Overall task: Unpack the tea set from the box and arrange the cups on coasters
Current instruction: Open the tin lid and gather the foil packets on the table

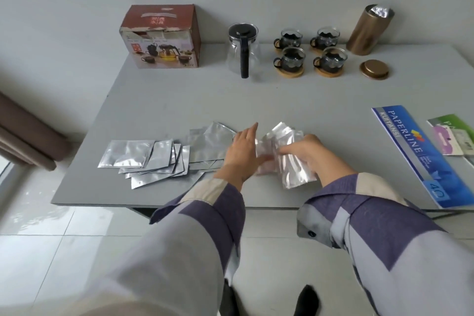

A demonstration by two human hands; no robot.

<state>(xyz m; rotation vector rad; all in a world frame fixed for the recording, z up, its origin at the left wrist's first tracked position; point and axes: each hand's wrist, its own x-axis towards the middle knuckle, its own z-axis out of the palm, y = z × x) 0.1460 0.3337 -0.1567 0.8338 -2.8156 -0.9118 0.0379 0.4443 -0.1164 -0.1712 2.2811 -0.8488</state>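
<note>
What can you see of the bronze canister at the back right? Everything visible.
The bronze canister is a tall cylinder with a metallic brown-gold finish, standing upright at the table's far right edge, against the wall; it looks tilted, probably from lens distortion. It is open: crinkled silver foil shows in its mouth. Its matching round lid lies flat on the table in front of it, apart. It stands right of the four cups without touching them. Neither hand is near it.

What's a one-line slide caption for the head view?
Both hands, left hand and right hand, sort foil sachets while four cups on coasters sit beside the teapot and box.
</note>
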